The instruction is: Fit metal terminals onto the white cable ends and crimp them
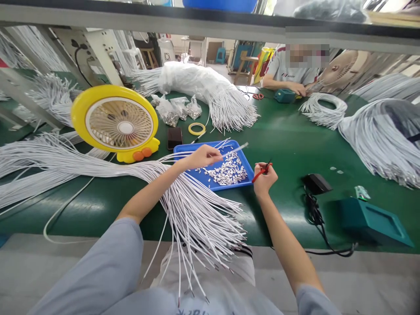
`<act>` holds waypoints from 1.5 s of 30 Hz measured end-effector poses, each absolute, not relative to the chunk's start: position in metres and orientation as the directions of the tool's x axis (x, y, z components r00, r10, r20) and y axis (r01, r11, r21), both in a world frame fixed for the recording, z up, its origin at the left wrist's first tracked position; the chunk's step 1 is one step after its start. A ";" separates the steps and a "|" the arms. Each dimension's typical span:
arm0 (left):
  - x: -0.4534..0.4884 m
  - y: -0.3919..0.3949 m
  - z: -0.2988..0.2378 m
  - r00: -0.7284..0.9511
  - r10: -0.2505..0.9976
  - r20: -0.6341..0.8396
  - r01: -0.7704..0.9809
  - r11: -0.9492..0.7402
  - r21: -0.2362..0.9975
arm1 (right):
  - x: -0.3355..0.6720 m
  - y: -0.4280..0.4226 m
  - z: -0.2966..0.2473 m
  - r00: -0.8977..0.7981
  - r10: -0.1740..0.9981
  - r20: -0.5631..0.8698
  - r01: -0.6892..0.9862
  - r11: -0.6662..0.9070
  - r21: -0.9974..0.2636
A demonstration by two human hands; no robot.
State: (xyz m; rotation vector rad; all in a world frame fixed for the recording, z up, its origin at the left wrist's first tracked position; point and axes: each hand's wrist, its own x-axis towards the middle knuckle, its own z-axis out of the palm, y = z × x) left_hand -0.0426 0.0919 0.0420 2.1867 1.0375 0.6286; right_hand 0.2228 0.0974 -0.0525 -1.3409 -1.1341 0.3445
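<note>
My left hand [205, 156] is over the blue tray [215, 188], its fingers pinched on a thin translucent tube [238, 149] that points up to the right. Whether the tube is hollow is too small to make out. At the tray's right corner, my right hand [266, 180] is closed round small red-handled scissors [258, 173], their dark tips pointing up. Many small white and silvery pieces [229, 170] lie in the tray. A thick bundle of white wires [197, 210] runs beneath my left forearm and fans out over the table edge towards my lap.
Left stands a yellow fan [114, 124]. Behind the tray are a phone [174, 138], a tape roll [197, 128] and bags of metal parts [172, 111]. A charger [316, 183] and green box [374, 221] sit right. A co-worker [292, 70] sits opposite; a shelf edge [210, 24] crosses above.
</note>
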 end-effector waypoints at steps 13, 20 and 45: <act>-0.039 0.033 0.080 0.359 0.728 0.584 -0.451 -0.412 0.791 | 0.135 0.065 0.068 0.029 0.928 0.370 0.056 0.368 -0.928; -0.038 0.038 0.084 0.125 0.748 0.652 -0.274 -0.606 0.747 | 0.121 0.047 0.092 -0.140 0.850 0.508 -0.147 0.490 -0.859; -0.030 0.042 0.079 -0.009 0.839 0.545 -0.193 -0.536 0.822 | 0.127 0.049 0.098 -0.150 0.827 0.542 0.121 0.559 -0.820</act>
